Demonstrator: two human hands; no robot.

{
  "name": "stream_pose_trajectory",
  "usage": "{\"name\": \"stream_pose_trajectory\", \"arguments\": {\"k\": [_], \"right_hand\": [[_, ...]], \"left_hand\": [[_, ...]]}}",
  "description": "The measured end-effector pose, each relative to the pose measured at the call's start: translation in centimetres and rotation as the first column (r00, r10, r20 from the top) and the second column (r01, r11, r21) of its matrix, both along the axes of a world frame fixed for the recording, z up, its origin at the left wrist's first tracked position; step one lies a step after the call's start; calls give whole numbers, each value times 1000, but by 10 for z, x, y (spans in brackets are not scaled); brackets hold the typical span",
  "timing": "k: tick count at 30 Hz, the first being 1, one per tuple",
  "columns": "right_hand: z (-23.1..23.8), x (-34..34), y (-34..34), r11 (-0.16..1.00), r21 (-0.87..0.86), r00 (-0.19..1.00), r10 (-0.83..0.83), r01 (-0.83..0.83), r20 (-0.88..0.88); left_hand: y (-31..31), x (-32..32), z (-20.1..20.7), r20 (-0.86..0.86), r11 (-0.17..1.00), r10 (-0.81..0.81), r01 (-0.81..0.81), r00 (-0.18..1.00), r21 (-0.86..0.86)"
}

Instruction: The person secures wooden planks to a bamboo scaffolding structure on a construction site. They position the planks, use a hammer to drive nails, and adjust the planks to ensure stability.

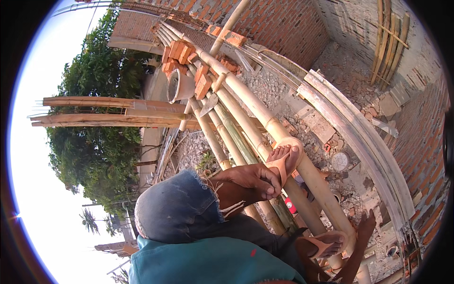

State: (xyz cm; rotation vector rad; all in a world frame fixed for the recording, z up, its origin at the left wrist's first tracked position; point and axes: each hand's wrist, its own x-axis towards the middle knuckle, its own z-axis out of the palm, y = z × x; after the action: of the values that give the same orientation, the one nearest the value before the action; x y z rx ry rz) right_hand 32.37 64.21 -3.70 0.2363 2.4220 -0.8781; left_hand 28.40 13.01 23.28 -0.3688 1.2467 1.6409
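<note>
Beside my sandalled foot (283,158), my left hand (265,182) hangs over the bamboo with its fingers curled together. Whether anything small sits inside them is hidden. My right hand (366,226), at the lower right, reaches past the outer bamboo pole (326,203) with fingers stretched apart and nothing in it. Both feet, in tan flip-flops, rest on the poles; the second foot (328,244) is nearest the right arm. Farther along the poles lie a trowel (208,105), a pale bucket (181,87) tipped toward the left, and stacked red bricks (178,51).
Several bamboo poles (227,142) form the platform high above rubble ground (283,102). Long pale planks (359,128) curve along the right. A brick wall (279,28) rises behind, bamboo poles (390,47) lean at a far wall, and beams (109,118) jut out left before trees (90,156).
</note>
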Motion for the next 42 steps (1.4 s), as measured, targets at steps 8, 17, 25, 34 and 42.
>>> {"name": "stream_pose_trajectory", "arguments": {"k": [8,17,25,34,42], "right_hand": [[5,6,9,992,-67,993,106,-104,41],[12,2,1,985,-165,967,93,-54,237],[54,4,-3,958,226,984,-178,174,-3],[102,28,-23,899,143,910,-402,413,-101],[97,33,-25,896,171,910,-392,411,-133]], "left_hand": [[8,-6,2,171,982,-123,145,978,-120],[7,3,-30,87,966,-196,207,977,-153],[3,13,-26,103,958,29,2,994,-286],[-4,9,-38,133,943,-46,87,990,-321],[3,3,-39,157,947,-29,78,987,-313]]}}
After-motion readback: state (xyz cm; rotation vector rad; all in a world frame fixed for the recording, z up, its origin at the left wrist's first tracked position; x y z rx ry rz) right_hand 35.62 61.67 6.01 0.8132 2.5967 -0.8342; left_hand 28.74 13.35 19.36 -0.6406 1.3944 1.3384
